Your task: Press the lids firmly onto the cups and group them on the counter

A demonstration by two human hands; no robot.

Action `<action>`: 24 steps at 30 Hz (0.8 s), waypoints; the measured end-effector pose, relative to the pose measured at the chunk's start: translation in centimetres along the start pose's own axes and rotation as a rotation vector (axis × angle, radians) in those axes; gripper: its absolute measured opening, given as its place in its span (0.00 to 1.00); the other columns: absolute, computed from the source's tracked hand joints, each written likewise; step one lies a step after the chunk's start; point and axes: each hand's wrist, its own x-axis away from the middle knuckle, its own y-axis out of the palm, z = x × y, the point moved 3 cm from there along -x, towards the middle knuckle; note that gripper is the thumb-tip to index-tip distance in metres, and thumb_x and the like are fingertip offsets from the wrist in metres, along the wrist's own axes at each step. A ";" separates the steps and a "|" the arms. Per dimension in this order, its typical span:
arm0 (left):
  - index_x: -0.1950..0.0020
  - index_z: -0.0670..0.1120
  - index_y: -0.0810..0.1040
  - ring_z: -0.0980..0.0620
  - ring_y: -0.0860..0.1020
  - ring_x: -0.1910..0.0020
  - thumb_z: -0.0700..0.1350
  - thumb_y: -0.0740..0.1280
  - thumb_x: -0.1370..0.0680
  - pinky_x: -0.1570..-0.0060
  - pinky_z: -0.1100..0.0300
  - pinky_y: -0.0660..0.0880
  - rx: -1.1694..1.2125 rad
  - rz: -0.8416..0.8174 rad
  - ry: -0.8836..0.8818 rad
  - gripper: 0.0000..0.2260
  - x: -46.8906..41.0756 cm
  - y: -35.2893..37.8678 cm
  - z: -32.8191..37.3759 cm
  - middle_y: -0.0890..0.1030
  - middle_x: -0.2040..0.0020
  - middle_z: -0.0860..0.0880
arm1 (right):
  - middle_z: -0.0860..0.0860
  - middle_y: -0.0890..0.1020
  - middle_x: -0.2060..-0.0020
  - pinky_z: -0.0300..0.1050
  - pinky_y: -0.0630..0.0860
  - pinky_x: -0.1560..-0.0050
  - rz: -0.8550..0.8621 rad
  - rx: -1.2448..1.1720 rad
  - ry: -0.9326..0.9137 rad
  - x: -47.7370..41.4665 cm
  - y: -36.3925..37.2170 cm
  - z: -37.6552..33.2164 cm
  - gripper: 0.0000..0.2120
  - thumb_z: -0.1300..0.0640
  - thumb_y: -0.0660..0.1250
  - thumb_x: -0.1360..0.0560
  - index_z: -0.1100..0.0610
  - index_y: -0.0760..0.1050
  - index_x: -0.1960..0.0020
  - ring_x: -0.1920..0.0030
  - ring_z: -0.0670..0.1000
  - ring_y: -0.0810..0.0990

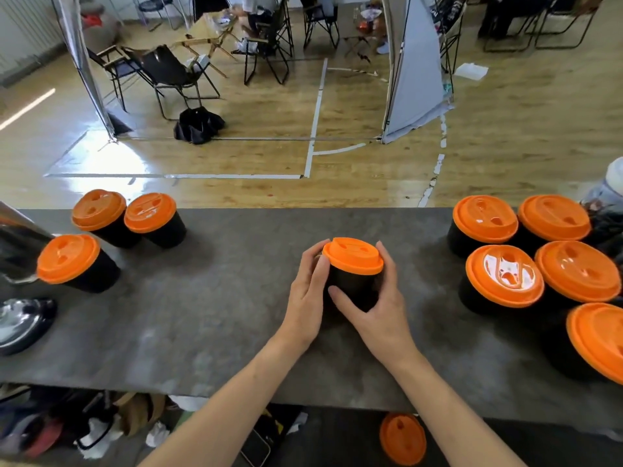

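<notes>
A black cup (350,286) with an orange lid (353,255) stands in the middle of the grey counter (215,318). My left hand (308,293) wraps its left side and my right hand (379,299) wraps its right side and front. Three lidded black cups stand at the far left (150,214), (97,210), (67,259). Several lidded cups are grouped at the right (504,276), (485,219), (578,271).
A loose orange lid (403,439) lies on the shelf below the counter's near edge. Shiny metal objects (23,321) sit at the counter's left end. Folding chairs and a grey panel (414,72) stand on the wooden floor beyond the counter.
</notes>
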 end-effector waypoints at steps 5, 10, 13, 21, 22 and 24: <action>0.30 0.46 0.76 0.50 0.78 0.33 0.62 0.59 0.20 0.30 0.55 0.72 0.076 -0.031 -0.049 0.26 -0.3 0.2 -0.3 0.82 0.35 0.49 | 0.36 0.76 0.38 0.30 0.73 0.39 -0.016 0.005 0.001 -0.2 -0.1 0.5 0.47 0.55 0.85 0.37 0.48 0.62 0.26 0.37 0.33 0.75; 0.32 0.46 0.77 0.51 0.79 0.35 0.62 0.57 0.18 0.33 0.57 0.73 0.060 -0.026 -0.044 0.25 -0.1 0.1 0.0 0.83 0.37 0.50 | 0.42 0.72 0.35 0.31 0.71 0.36 -0.043 0.068 -0.056 -0.3 0.0 0.5 0.47 0.49 0.83 0.35 0.48 0.62 0.23 0.34 0.39 0.73; 0.29 0.51 0.72 0.56 0.78 0.35 0.68 0.61 0.22 0.37 0.63 0.73 -0.007 -0.023 -0.013 0.28 -0.1 0.2 0.1 0.81 0.37 0.57 | 0.38 0.72 0.34 0.31 0.71 0.36 -0.021 0.024 -0.007 -0.2 -0.1 0.3 0.51 0.42 0.82 0.38 0.45 0.58 0.22 0.34 0.36 0.72; 0.27 0.48 0.71 0.56 0.77 0.34 0.64 0.55 0.18 0.36 0.64 0.72 0.054 0.006 0.017 0.27 0.1 -0.1 -0.1 0.80 0.35 0.54 | 0.44 0.74 0.39 0.36 0.74 0.39 -0.043 0.102 -0.075 -0.4 0.1 0.2 0.35 0.47 0.82 0.34 0.48 0.70 0.32 0.38 0.41 0.76; 0.28 0.49 0.71 0.57 0.77 0.35 0.68 0.58 0.20 0.37 0.65 0.72 0.032 0.002 0.023 0.30 0.1 -0.1 0.0 0.80 0.36 0.56 | 0.44 0.74 0.40 0.36 0.74 0.39 -0.037 0.114 -0.085 -0.5 0.1 0.3 0.36 0.46 0.82 0.35 0.49 0.71 0.32 0.39 0.42 0.76; 0.29 0.51 0.71 0.59 0.78 0.37 0.76 0.61 0.27 0.40 0.67 0.73 0.010 -0.015 0.016 0.36 0.1 0.0 0.2 0.80 0.38 0.57 | 0.42 0.75 0.40 0.35 0.74 0.40 -0.019 0.108 -0.062 -0.4 0.0 0.5 0.40 0.44 0.83 0.37 0.48 0.70 0.30 0.39 0.40 0.76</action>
